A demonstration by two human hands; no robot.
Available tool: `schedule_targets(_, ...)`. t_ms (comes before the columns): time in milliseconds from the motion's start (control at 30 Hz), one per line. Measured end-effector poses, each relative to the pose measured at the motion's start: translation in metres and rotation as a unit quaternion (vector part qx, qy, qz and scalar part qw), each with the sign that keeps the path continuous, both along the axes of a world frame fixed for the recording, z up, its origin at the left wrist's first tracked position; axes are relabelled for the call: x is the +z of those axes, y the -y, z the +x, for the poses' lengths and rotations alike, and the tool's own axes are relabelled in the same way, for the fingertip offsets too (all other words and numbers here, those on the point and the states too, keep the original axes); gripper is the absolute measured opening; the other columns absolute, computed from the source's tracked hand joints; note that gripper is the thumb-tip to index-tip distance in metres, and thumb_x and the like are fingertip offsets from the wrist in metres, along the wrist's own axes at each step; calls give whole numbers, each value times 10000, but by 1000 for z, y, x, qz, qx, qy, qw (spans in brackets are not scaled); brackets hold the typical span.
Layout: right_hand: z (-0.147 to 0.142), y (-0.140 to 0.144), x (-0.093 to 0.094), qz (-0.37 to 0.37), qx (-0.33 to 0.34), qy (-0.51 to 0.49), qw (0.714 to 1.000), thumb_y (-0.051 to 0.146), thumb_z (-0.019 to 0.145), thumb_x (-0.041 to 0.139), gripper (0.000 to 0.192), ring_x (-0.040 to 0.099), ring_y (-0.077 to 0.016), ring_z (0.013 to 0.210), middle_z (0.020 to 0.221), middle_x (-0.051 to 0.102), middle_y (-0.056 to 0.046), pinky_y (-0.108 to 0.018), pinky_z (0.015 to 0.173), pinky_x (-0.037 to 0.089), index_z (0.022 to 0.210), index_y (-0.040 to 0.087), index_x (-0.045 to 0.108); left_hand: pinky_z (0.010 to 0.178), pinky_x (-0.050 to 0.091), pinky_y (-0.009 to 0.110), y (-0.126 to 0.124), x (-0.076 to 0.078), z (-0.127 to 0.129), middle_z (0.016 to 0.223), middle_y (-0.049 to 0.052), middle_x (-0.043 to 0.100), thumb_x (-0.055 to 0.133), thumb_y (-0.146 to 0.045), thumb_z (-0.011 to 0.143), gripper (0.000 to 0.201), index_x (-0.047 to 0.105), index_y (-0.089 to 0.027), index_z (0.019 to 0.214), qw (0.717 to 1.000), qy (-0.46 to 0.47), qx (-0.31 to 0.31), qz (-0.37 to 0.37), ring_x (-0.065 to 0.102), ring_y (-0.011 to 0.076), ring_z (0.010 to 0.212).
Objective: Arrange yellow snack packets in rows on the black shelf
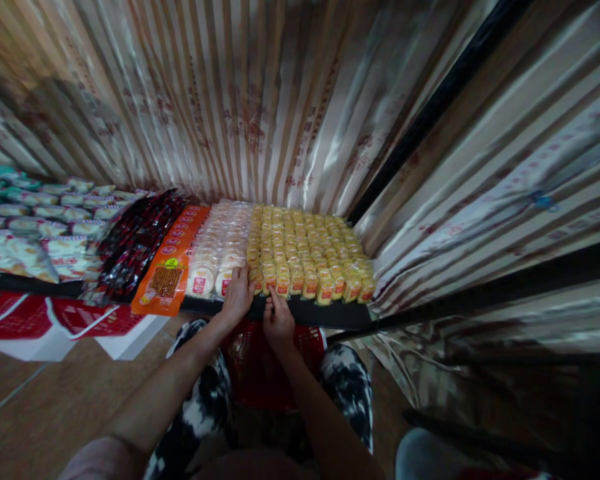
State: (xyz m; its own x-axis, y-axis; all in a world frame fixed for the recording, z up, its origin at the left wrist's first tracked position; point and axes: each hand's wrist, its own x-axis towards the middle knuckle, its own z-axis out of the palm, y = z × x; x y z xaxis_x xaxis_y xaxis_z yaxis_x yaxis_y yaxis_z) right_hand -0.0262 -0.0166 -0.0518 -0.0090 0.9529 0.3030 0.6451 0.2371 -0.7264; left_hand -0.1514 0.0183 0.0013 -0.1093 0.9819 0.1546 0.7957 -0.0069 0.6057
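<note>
Rows of small yellow snack packets (305,243) stand packed together on a black shelf (325,312). My left hand (239,295) lies at the front of the rows, where the yellow packets meet the clear-wrapped white round crackers (203,270). Its fingers stretch forward against the packets, and no packet is visibly lifted. Just to the right, my right hand (279,325) is at the shelf's front edge. Its index finger points up at the front yellow packets and its other fingers are partly bent, with nothing seen in them.
Left of the crackers lie an orange snack bag (167,263), dark red shiny packets (137,240) and white snack bags (70,230). A red basket (260,363) sits below the shelf between my knees. Striped plastic sheeting (280,100) hangs behind, with a black post (430,113) at right.
</note>
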Motion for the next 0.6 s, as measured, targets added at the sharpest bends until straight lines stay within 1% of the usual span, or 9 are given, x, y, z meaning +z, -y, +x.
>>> schedule_targets(67, 0, -1, -1, 10, -2, -2, 1000, 178, 840, 353, 480, 584, -160, 877, 926, 634, -74, -273, 835, 464, 1306, 147, 462, 835, 471, 362, -1, 0, 0, 1123, 114, 480, 484, -168, 835, 405, 405, -153, 1232, 1000, 0, -2, 6, 540, 227, 1010)
schedule_targets(167, 0, -1, -2, 16, -4, -3, 1000, 191, 848, 360, 473, 589, -156, 858, 908, 640, -64, -263, 818, 470, 1309, 164, 461, 839, 475, 370, -2, -2, 2, 1119, 125, 482, 484, -162, 831, 412, 401, -128, 1233, 1000, -1, -1, 14, 540, 234, 1010)
schedule_targets(233, 1, -2, -2, 14, -4, -5, 1000, 196, 855, 356, 469, 591, -153, 852, 910, 641, -64, -261, 815, 471, 1312, 167, 458, 841, 476, 376, -3, -3, 3, 1121, 130, 479, 482, -160, 828, 409, 401, -120, 1227, 1000, -1, 3, 19, 540, 238, 1012)
schedule_targets(400, 0, -3, -1, 4, -4, -8, 1000, 186, 846, 358, 477, 591, -156, 852, 887, 638, -65, -263, 834, 464, 1310, 153, 462, 835, 483, 374, -5, -5, 5, 1113, 115, 474, 488, -161, 823, 405, 397, -143, 1218, 999, 7, 7, 34, 534, 236, 1025)
schedule_targets(533, 0, -4, 1, -2, -6, -14, 1000, 173, 828, 368, 494, 592, -156, 860, 893, 639, -68, -261, 842, 464, 1314, 147, 457, 830, 486, 386, -6, -5, 6, 1117, 133, 475, 497, -178, 823, 418, 398, -113, 1223, 1000, 11, 11, 26, 532, 248, 1023)
schedule_targets(600, 1, -3, 1, -3, -6, -28, 1000, 176, 823, 375, 494, 593, -152, 846, 902, 638, -65, -261, 828, 473, 1308, 159, 461, 834, 486, 396, -4, -6, 7, 1118, 133, 475, 491, -186, 826, 423, 394, -120, 1232, 999, 15, 18, 30, 531, 251, 1026)
